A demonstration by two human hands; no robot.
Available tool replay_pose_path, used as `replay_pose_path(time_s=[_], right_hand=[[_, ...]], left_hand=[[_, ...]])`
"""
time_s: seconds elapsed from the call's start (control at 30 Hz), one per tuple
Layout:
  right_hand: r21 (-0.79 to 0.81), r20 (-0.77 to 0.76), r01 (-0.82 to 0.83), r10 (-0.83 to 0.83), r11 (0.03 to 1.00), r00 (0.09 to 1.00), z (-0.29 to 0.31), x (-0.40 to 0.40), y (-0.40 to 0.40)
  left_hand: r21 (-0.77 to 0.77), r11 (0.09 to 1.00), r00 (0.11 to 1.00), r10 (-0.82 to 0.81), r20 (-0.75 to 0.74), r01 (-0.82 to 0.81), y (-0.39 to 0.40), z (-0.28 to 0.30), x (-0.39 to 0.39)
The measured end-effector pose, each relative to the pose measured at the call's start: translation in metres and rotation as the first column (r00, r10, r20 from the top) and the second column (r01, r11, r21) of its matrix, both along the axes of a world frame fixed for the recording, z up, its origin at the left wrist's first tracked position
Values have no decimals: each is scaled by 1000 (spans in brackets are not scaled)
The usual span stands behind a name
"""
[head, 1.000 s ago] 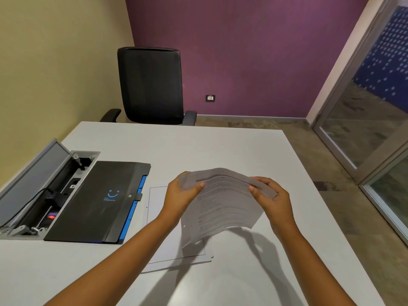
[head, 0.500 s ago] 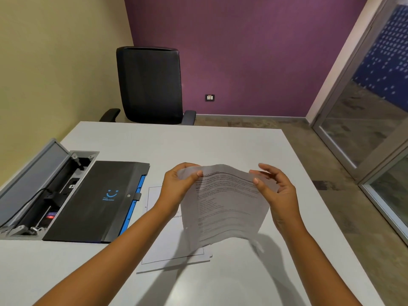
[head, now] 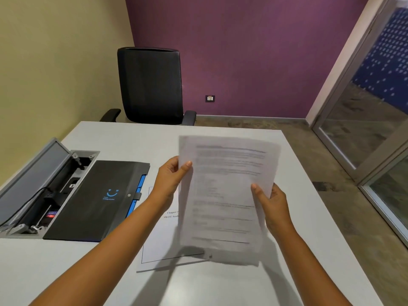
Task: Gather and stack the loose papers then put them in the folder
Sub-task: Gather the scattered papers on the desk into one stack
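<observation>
A printed sheaf of papers (head: 225, 195) stands upright above the white table, blurred by motion. My left hand (head: 171, 180) pinches its left edge near the top. My right hand (head: 271, 204) grips its right edge lower down. Under it, flat on the table, lies another sheet (head: 161, 237) with a thin border and a short title; most of it is hidden by the held papers and my left arm. The black folder (head: 99, 199) with a blue smile logo and blue inner edge lies closed to the left of that sheet.
The white table (head: 132, 142) has an open grey cable box (head: 44, 191) at its left edge, touching the folder. A black office chair (head: 151, 85) stands behind the far edge. A glass door (head: 375, 129) is on the right.
Both hands have lifted the papers from a drooping curve to an upright, flattened hold. The right hand slid down the right edge. The flat sheet and the folder have not moved.
</observation>
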State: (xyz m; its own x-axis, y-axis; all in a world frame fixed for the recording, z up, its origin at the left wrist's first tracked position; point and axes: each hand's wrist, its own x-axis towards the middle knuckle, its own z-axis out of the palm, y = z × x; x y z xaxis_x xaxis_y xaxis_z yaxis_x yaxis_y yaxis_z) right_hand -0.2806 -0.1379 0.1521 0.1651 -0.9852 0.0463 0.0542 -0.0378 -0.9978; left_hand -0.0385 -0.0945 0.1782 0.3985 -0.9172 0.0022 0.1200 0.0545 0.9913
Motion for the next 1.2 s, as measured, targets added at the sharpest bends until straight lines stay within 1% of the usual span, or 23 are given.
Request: replay_pose_path(time_s=[0.07, 0.13, 0.3, 0.47, 0.53, 0.6, 0.67, 0.73, 0.8, 0.83, 0.9, 0.97, 1.0, 1.03, 1.1, 1.2], right_hand=[[-6, 39, 38, -38, 999, 999, 5, 2, 1], [-29, 36, 29, -28, 999, 999, 9, 3, 1], [-26, 13, -1, 2, 1000, 1000, 11, 3, 1], [-12, 2, -28, 28, 1000, 1000, 10, 2, -1], [5, -65, -83, 83, 997, 994, 1, 3, -2], [46, -167, -124, 130, 991, 977, -18, 4, -1], [145, -254, -127, 161, 981, 954, -44, 5, 3], [259, -298, -132, 210, 957, 931, -68, 6, 11], [351, -308, -105, 221, 930, 925, -85, 10, 20], [385, -306, -84, 213, 919, 928, -91, 13, 24], [431, -326, -47, 203, 901, 923, -98, 21, 27], [433, -384, -18, 203, 901, 901, -99, 31, 27], [428, -404, -13, 204, 904, 892, -98, 36, 26], [425, -412, -16, 209, 905, 887, -96, 40, 25], [458, -404, -48, 256, 888, 878, -94, 49, 22], [569, -345, -136, 386, 811, 856, -93, 61, 19]], left_hand=[[38, 997, 998, -62, 5, 62, 3, -10, 0], [67, 994, 996, -91, 16, 90, 8, -19, -3], [57, 997, 998, -40, -54, 43, 12, -28, -10], [16, 999, 997, -43, -68, 45, 12, -25, -9], [15, 1000, 996, -5, -89, 6, 11, -28, -4], [18, 1000, 993, 20, -120, -18, 12, -33, 4], [41, 999, 994, 14, -106, -9, 13, -40, 13], [83, 997, 996, 0, -89, 7, 16, -48, 21], [183, 983, 999, -27, -37, 34, 20, -58, 29], [265, 963, 999, -54, 0, 52, 22, -65, 33], [444, 894, 992, -107, 73, 64, 29, -83, 40], [573, 820, 966, -139, 217, -11, 41, -103, 42], [595, 801, 950, -137, 281, -61, 48, -113, 42], [603, 791, 942, -120, 313, -100, 56, -121, 41], [609, 776, 936, -73, 343, -163, 69, -131, 41], [610, 755, 935, 10, 354, -239, 79, -136, 45]])
